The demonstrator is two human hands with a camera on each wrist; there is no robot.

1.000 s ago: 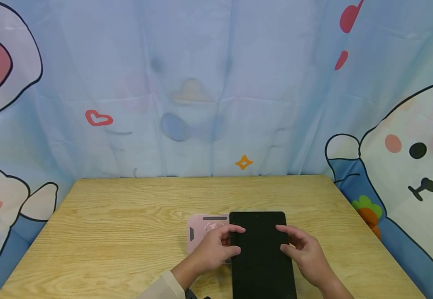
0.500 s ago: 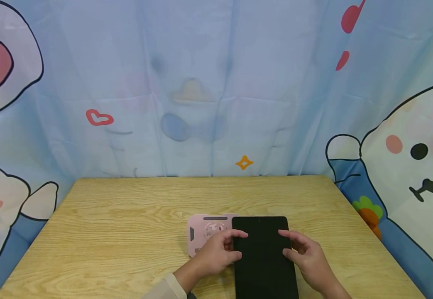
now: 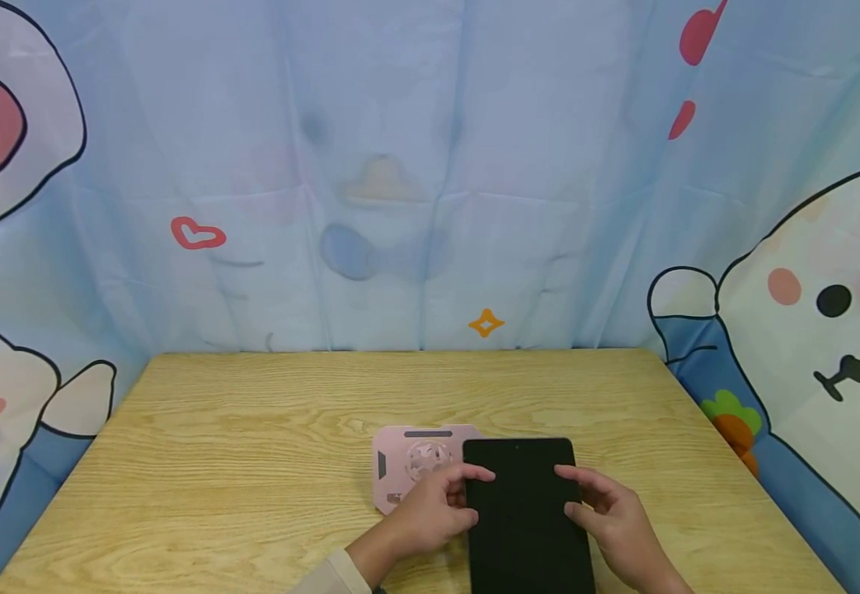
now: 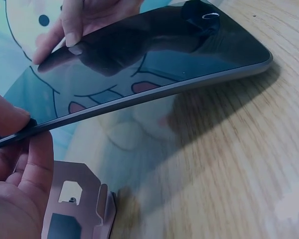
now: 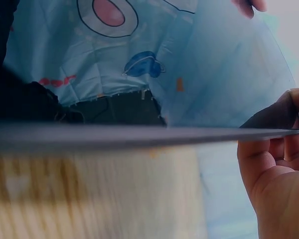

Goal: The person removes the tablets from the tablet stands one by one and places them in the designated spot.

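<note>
A black tablet [image 3: 526, 528] is held between both hands at the near side of the table. My left hand [image 3: 433, 513] pinches its left edge, thumb and index finger over the screen and other fingers beneath. On the opposite edge my right hand [image 3: 615, 520] grips it in the same way. The left wrist view shows the tablet [image 4: 154, 59] tilted, its near end down by the tabletop and its far end raised. Behind the left hand lies a pink stand [image 3: 400, 462] with cut-outs and dark pads, partly hidden by the hand and tablet.
The wooden table [image 3: 251, 429] reaches back to a pale blue curtain [image 3: 370, 99] printed with cartoon animals. The pink stand [image 4: 77, 199] lies below the tablet's raised end in the left wrist view.
Both hands have drawn the tablet slightly toward the near edge and a little right. More of the pink stand shows. The grip stays the same.
</note>
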